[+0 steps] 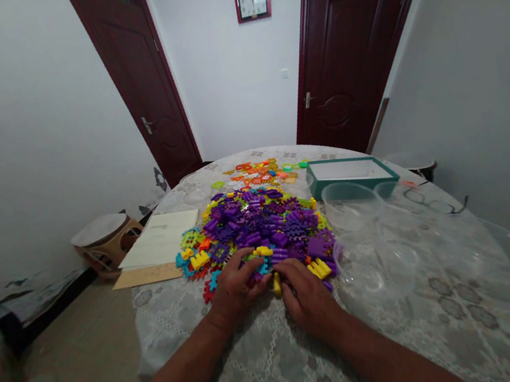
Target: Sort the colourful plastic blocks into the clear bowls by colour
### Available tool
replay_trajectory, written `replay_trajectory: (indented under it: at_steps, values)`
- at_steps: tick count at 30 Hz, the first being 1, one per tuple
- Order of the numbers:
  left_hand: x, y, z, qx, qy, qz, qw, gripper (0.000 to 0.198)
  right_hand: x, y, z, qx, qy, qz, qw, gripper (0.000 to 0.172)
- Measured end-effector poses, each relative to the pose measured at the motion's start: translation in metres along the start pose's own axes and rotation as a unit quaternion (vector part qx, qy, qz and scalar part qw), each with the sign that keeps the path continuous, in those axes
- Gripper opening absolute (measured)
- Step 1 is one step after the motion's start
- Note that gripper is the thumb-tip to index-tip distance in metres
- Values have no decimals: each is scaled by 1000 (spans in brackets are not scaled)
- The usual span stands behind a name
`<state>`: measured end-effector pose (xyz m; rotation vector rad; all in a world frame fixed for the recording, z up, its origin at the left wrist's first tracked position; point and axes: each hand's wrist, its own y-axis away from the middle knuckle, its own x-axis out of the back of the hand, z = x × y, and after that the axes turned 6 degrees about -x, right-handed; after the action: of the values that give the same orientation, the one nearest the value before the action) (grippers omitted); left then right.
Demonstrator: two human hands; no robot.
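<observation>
Lace-covered round counter in a white room, plastic blocks heaped at its middle.

Left hand and right hand sit at the pile's near edge, fingers curled close around a yellow block; whether they clamp it, I cannot tell. Clear bowls and a teal tray stand just right of the pile.

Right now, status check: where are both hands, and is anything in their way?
Left hand and right hand at near edge of plastic building blocks. Yellow block between them. Clear plastic bowl off to the right, not blocking.
</observation>
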<state>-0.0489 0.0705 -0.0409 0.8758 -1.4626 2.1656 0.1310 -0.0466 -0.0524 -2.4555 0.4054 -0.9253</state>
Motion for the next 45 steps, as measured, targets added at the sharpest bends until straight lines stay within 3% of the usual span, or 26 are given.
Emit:
replay_trajectory:
  at_steps: [13,23,32,36,39,42,45]
  values:
    - [-5,-6,-2,-19,-152,-27,988,32,1,1,3,6,11,-14,1000,45]
    - [-9,-1,-2,17,-70,-38,997,38,4,-2,-4,-3,5,-5,1000,47]
    - [-18,15,-25,-55,-10,-15,998,39,3,-2,-1,2,9,-11,1000,47]
    - [-10,4,-14,9,55,10,998,32,3,-2,1,4,8,4,1000,46]
    - [1,-9,1,97,111,67,987,23,4,-1,1,2,5,4,1000,44]
    - [12,-24,12,248,181,82,948,34,5,-1,1,5,0,-4,1000,42]
    - [16,-41,16,342,290,144,882,41,4,0,2,1,-2,-6,1000,41]
